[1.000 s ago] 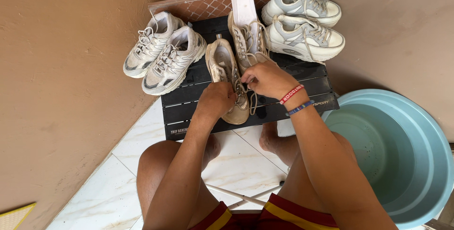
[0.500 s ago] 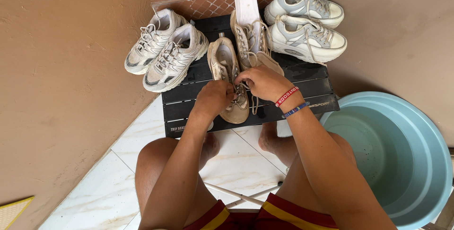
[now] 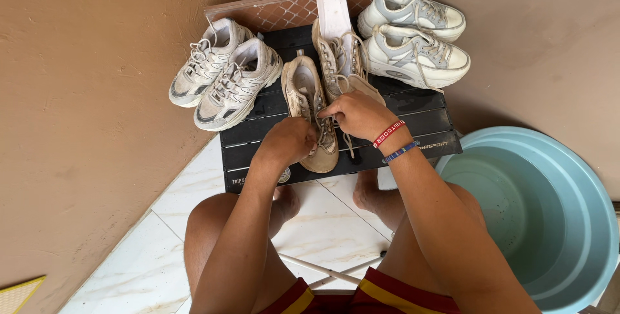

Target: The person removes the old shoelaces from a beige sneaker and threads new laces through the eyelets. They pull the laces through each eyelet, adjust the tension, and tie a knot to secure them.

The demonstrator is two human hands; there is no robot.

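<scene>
Hardly anything has shifted since the earlier frame: both hands sit in the same spot over the tan shoe (image 3: 309, 104), with the fingers working a touch closer together at the laces. That shoe lies on the black slatted table (image 3: 258, 136), toe toward the person, directly under the fingers.

Left hand (image 3: 287, 143) is curled over the toe end, fingers pressed down on the front of the shoe. What the tips are doing underneath I can't tell, the knuckles hide them. Right hand (image 3: 358, 112) has its fingers pinched on a lace (image 3: 321, 115) near the middle eyelets, thumb and forefinger tight together.

For doing this well, I'd say keep the left hand pinning the shoe flat so it doesn't slide on the slats, and pull the lace straight up and out of the eyelet, not sideways, so it doesn't snag.

Just beyond the right fingers is the matching shoe (image 3: 339, 62) with a white insole (image 3: 332, 1) sticking out of it. Left of the left fingers sits a grey pair (image 3: 223, 72), and past the right fingers a white pair (image 3: 413, 36). A blue basin (image 3: 581, 191) is off beside the right forearm, well apart.
</scene>
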